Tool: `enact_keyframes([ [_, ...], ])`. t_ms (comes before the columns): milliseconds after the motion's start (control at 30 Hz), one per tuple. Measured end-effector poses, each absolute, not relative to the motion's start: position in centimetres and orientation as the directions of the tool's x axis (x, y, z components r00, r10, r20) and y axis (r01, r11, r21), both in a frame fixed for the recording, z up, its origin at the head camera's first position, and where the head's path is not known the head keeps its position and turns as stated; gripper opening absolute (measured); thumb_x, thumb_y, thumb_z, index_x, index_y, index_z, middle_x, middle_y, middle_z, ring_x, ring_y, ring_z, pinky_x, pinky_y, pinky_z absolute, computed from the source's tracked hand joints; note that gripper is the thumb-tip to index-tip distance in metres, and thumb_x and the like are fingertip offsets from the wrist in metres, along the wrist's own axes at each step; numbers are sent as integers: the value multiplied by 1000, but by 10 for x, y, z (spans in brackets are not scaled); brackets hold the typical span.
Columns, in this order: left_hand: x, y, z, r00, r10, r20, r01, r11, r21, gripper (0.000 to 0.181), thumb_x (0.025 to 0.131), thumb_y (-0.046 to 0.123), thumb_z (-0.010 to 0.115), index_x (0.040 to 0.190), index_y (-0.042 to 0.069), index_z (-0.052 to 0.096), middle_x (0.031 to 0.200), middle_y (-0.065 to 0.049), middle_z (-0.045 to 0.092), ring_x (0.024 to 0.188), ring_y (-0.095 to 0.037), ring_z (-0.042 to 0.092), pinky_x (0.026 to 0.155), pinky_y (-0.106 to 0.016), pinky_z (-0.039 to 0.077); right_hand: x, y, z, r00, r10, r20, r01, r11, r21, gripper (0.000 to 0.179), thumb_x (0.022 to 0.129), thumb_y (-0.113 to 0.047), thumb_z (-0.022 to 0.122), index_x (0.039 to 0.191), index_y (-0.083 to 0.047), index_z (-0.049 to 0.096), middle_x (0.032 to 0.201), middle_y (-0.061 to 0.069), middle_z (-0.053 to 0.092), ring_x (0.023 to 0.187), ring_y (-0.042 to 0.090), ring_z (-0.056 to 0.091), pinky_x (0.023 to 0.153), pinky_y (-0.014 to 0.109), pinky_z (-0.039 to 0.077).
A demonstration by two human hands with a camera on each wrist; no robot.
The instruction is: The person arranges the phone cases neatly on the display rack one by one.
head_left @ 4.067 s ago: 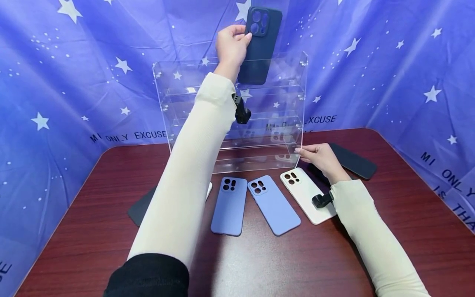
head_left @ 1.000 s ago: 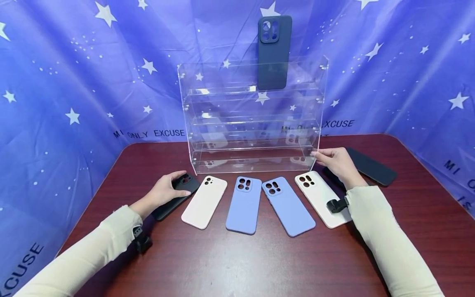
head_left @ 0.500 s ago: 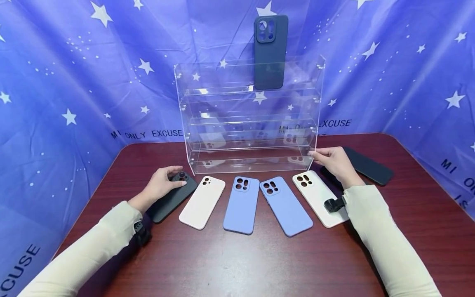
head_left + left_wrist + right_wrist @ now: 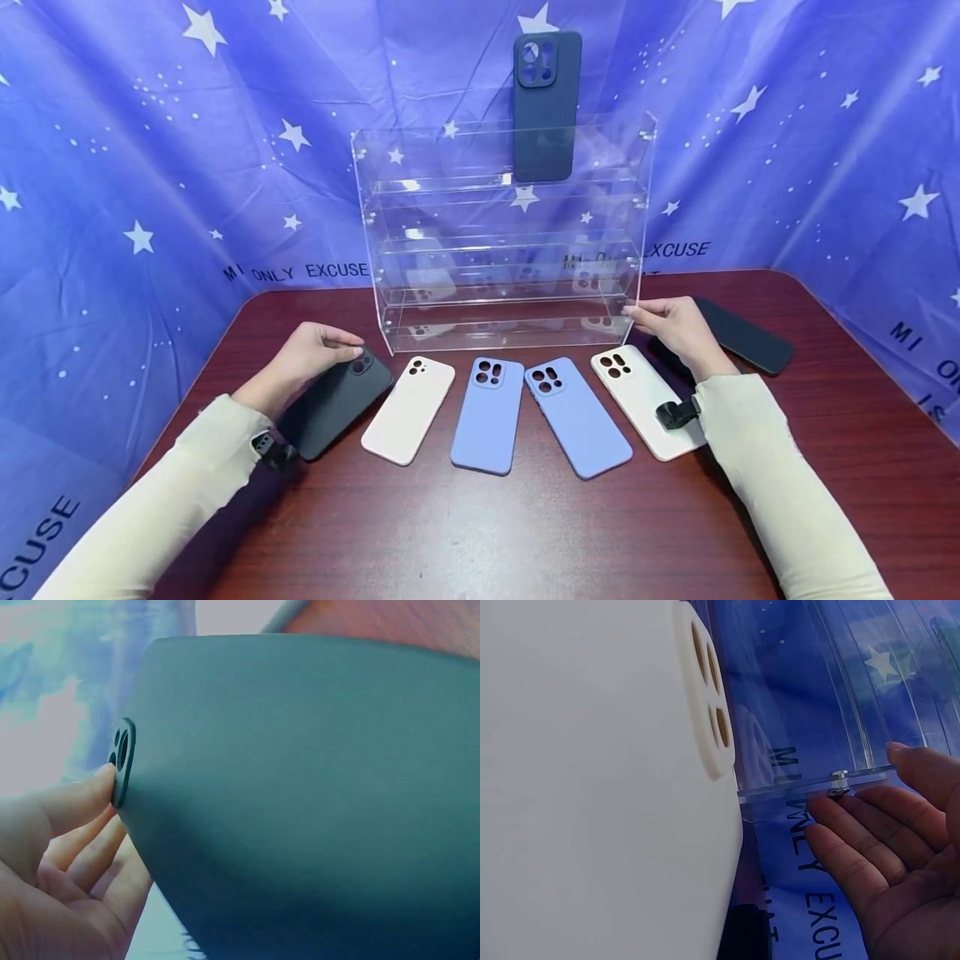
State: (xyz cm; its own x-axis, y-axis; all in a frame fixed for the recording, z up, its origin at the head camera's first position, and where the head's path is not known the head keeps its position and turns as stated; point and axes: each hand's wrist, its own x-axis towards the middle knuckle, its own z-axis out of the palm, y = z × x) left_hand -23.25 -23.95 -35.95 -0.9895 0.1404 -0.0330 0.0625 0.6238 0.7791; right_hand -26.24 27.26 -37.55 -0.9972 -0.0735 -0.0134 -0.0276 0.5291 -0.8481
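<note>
My left hand [image 4: 303, 358] pinches a dark phone case [image 4: 337, 408] by its camera end, its near end low over the table. In the left wrist view the thumb [image 4: 82, 801] lies at the camera cutout, with the fingers behind the case. My right hand [image 4: 678, 329] holds the lower right edge of a clear acrylic display rack [image 4: 510, 337], thumb on one side of the panel and fingers on the other in the right wrist view. Another dark phone case [image 4: 547, 125] stands upright on the rack's top tier, right of centre.
Before the rack lie a pale pink phone case [image 4: 408, 417], two blue cases, the left one [image 4: 487, 425] and right one [image 4: 585, 425], and a white case [image 4: 637, 408] partly under my right wrist. A dark case [image 4: 753, 337] lies behind my right hand. A starry blue curtain [image 4: 150, 192] surrounds the table.
My left hand set the dark case on the top tier and came down to the left. It now grips another dark case and has lifted its camera end slightly. My right hand stays on the rack.
</note>
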Motion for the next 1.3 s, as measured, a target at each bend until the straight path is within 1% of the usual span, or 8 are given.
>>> enact_keyframes([
  [133,-229,-240,-340,-989,145,-31,70,638,767,32,85,11,69,111,-8,65,95,-14,71,68,3,57,57,-18,48,-262,274,-375,-996,-82,-18,-27,522,-853,55,94,-38,56,128,5,54,134,21,51,101,4,61,100,43,42],
  [300,-229,-241,-307,-993,121,2,75,600,796,37,87,17,69,116,-4,64,83,10,69,65,1,54,58,-20,49,-263,274,-378,-996,-86,-3,-42,522,-852,52,94,-36,56,125,6,56,130,22,53,92,-5,60,95,34,47],
  [433,-230,-235,-272,-996,65,66,90,508,856,29,85,21,72,111,10,70,78,18,68,69,0,60,64,-19,52,-264,273,-379,-996,-90,3,-49,511,-858,51,95,-34,56,125,7,56,130,23,53,88,-10,58,90,24,50],
  [567,-234,-222,-234,-989,-2,150,145,241,960,15,82,10,73,91,21,75,80,10,72,70,-5,67,65,-19,55,-264,272,-378,-996,-89,14,-57,506,-861,51,95,-33,57,124,8,56,131,24,51,84,-13,57,86,21,50],
  [700,-243,-204,-202,-977,-50,207,210,-76,975,17,78,-2,74,87,12,76,78,0,73,67,-8,68,62,-18,55,-265,273,-376,-996,-86,15,-56,495,-867,50,95,-31,57,124,9,55,130,26,51,85,-12,57,84,17,50],
  [800,-254,-191,-185,-974,-87,208,222,-217,950,17,75,-5,75,89,6,76,78,-5,73,67,-11,68,60,-20,56,-265,273,-377,-997,-80,9,-47,489,-871,52,95,-32,57,125,10,54,130,27,50,85,-12,58,86,20,50],
  [1033,-284,-164,-145,-966,-194,172,238,-396,887,27,75,-9,73,101,-1,71,88,-11,71,73,-18,67,61,-25,57,-265,272,-377,-997,-82,0,-39,477,-878,52,94,-32,57,126,10,54,132,25,49,86,-12,57,87,20,50],
  [1300,-323,-137,-103,-926,-325,191,337,-487,806,23,77,-9,71,98,-1,71,92,-12,71,77,-17,67,63,-27,57,-265,273,-377,-996,-85,9,-46,452,-891,51,95,-29,57,125,11,53,131,27,49,87,-12,58,84,18,50],
])
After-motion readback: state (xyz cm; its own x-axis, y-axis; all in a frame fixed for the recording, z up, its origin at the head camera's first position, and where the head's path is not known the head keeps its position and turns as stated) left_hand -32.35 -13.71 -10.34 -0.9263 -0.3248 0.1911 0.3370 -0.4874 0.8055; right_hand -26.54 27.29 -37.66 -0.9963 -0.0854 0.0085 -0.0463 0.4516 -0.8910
